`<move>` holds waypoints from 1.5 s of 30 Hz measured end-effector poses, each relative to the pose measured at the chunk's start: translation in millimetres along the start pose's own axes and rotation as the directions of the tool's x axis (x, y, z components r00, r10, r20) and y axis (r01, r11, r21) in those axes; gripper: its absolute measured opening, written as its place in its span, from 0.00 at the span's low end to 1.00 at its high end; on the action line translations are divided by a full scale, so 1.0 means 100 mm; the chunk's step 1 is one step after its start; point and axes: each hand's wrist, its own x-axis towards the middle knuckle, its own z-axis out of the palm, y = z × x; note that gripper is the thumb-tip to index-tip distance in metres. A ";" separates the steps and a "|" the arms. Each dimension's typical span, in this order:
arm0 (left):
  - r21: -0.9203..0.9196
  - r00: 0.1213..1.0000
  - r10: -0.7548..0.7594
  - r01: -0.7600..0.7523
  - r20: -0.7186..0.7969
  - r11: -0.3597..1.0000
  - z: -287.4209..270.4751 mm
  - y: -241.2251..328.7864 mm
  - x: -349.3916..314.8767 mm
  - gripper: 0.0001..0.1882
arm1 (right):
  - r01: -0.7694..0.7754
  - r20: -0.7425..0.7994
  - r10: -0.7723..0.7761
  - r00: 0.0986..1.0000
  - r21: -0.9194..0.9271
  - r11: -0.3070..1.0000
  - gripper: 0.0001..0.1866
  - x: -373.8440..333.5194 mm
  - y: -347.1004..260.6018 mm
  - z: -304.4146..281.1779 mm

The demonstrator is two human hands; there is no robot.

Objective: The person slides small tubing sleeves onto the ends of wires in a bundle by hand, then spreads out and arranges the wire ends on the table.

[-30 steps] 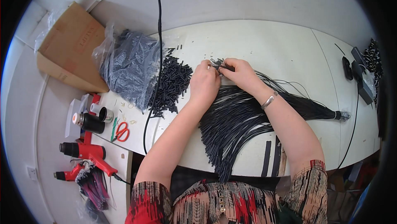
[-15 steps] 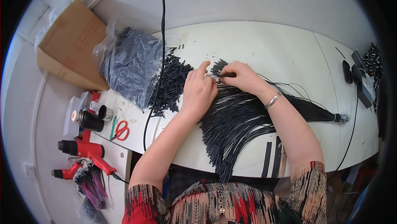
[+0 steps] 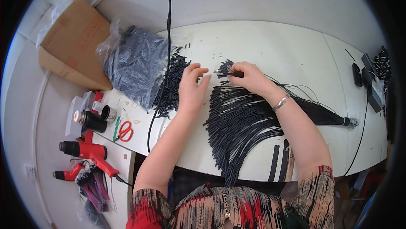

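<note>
My right hand (image 3: 250, 78) is closed around the ends of several thin black wires (image 3: 226, 69); their tips point left, and some look pale or silvery. The rest of the long bundle of black wires (image 3: 241, 121) fans over the table below that hand and narrows to a tied end at the right. To the left, my left hand (image 3: 193, 89) is raised with thumb and fingers apart, and nothing shows in it. Beside it lies a heap of short black tubes (image 3: 171, 86), partly hidden by that hand.
A clear bag of black pieces (image 3: 137, 66) and a cardboard box (image 3: 74, 45) stand at the far left. Nearer are orange-handled scissors (image 3: 125, 131), a black bottle (image 3: 94, 122) and a red heat gun (image 3: 95, 153). A black cable (image 3: 168, 30) hangs down across the heap.
My left hand has come away from the wire tips and moved left toward the tube heap, its fingers parting. My right hand stays near the same spot, still holding the wires.
</note>
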 end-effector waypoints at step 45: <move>-0.600 0.756 -0.446 0.653 0.480 0.461 0.23 0.08 0.07 0.07 | 0.067 -0.115 -0.060 0.991 0.051 0.996 0.08 -0.04 -0.08 0.02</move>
